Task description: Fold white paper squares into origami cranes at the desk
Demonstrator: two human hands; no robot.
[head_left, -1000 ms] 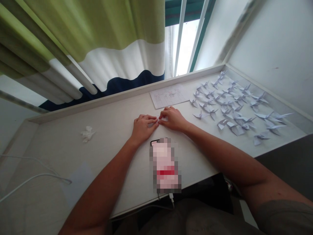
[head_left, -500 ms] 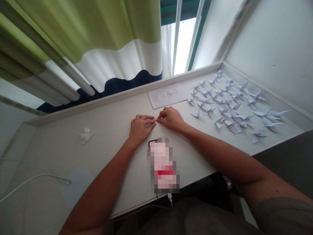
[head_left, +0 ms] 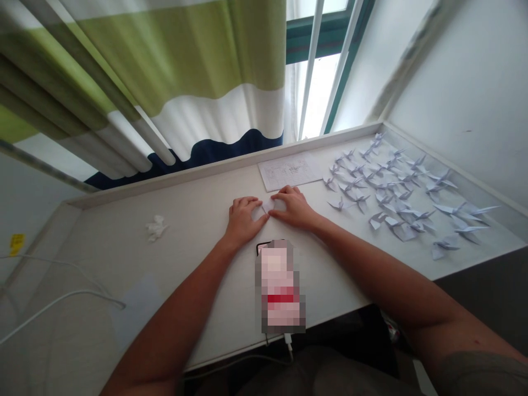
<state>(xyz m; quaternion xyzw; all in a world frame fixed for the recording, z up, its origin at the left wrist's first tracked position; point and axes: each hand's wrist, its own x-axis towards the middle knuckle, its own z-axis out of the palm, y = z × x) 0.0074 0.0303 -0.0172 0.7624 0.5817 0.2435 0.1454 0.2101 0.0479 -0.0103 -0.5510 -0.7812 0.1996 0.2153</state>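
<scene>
A small folded piece of white paper lies on the white desk between my two hands. My left hand grips its left side, with the thumb at the near edge and the fingers at the far edge. My right hand holds the right side in the same way, fingers bent. Parts of the paper are hidden under the fingers. Just below the hands is a phone, its screen blurred out, with a white cable plugged into its near end.
Many folded white paper cranes cover the desk's right side. A stack of printed sheets lies behind my hands. To the left are a crumpled white tissue, a pale paper sheet and a white cord. A raised rim borders the back.
My fingertips, close together before, have spread apart along the paper, so more of it shows between the hands. The whole view has shifted slightly, with things appearing lower and farther right.
</scene>
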